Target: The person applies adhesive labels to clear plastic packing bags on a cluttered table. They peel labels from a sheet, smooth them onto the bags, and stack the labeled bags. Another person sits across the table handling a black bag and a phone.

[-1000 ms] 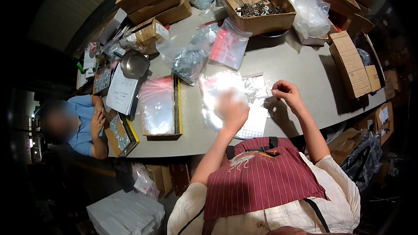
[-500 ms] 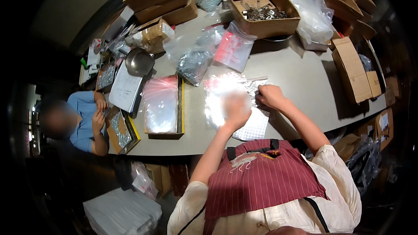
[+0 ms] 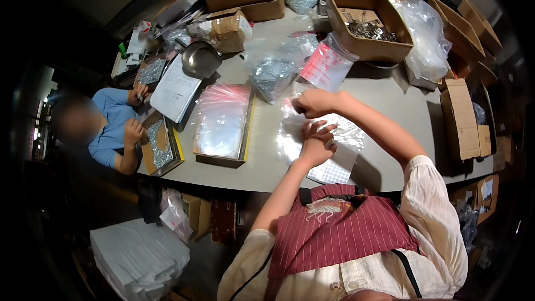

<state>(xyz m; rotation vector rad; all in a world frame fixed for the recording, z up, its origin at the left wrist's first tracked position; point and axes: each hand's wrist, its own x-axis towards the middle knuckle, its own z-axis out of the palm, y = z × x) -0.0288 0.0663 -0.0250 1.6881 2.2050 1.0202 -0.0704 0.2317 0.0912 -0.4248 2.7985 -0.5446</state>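
Since the earlier frame, in the head view, the right hand (image 3: 315,103) has crossed leftward, beyond the left hand (image 3: 319,145). It curls over clear plastic (image 3: 287,142) on the tabletop (image 3: 404,136); the left's fingers are bent. Neither grip can be told. Bare tabletop opens rightward. One dotted sheet (image 3: 334,169) lies near the front edge. One carton (image 3: 374,48) holds metal pieces (image 3: 372,31); one box (image 3: 220,160), clear bags (image 3: 219,134).

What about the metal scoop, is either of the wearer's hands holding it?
No, the metal scoop lies by the white papers, apart from the wearer's left hand and right hand.

Grey table (image 3: 409,100): bag of metal parts (image 3: 272,75), box of bags (image 3: 220,161), dotted sheet (image 3: 337,170).
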